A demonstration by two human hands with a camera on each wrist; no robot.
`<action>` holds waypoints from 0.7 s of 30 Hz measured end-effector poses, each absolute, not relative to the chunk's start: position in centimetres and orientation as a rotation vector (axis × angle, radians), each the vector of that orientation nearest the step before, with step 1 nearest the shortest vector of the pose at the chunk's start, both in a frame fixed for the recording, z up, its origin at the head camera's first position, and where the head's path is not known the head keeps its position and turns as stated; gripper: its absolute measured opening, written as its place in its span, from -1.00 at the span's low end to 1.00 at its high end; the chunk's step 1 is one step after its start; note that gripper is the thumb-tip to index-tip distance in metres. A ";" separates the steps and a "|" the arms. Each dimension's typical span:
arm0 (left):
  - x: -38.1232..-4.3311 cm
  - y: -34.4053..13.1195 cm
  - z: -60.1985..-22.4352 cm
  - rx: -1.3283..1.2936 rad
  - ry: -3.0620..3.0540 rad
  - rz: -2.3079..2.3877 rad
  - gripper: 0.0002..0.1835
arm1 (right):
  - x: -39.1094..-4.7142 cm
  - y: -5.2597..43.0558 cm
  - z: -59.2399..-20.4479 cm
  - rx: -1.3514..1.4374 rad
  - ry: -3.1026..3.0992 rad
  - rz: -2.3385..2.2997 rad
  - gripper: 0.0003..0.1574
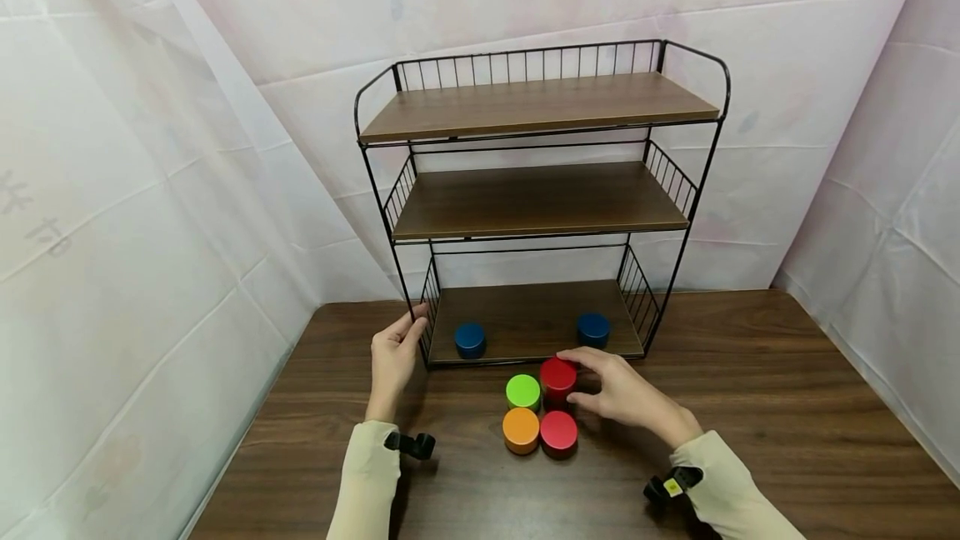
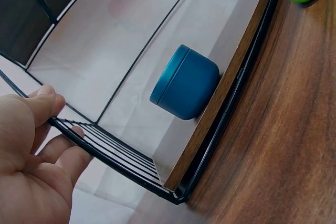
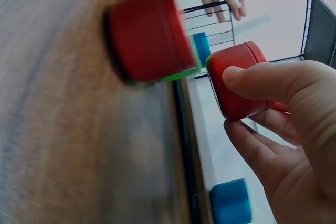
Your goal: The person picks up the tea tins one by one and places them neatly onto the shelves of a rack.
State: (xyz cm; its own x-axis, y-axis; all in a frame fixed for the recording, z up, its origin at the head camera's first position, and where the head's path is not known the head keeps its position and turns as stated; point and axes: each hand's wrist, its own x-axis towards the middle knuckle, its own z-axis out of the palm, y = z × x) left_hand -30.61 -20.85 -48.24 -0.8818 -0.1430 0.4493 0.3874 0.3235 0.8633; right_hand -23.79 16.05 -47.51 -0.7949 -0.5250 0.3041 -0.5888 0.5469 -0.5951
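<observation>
My right hand pinches a small red round tin between thumb and fingers, near the front edge of the rack's bottom shelf. In the right wrist view this tin appears raised off the table. My left hand grips the black wire side of the rack at its lower left. Behind and beside the held tin, a second red tin, an orange tin and a green tin stand close together on the table. Two blue tins, one left and one right, sit on the bottom shelf.
Above the bottom shelf are a middle shelf and a top shelf, joined by thin black metal posts. The rack stands at the back of a brown wooden table. White cloth hangs behind and at both sides.
</observation>
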 end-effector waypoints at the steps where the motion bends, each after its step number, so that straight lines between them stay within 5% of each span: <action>1: -30.6 -20.8 -48.2 -0.220 -2.148 -1.575 -0.66 | -23.8 16.1 -47.2 0.968 -2.678 1.065 -0.24; 21: -28.5 -20.0 -45.3 -0.235 -2.153 -1.609 -0.69 | -24.0 17.8 -40.1 1.082 -2.368 0.968 -0.22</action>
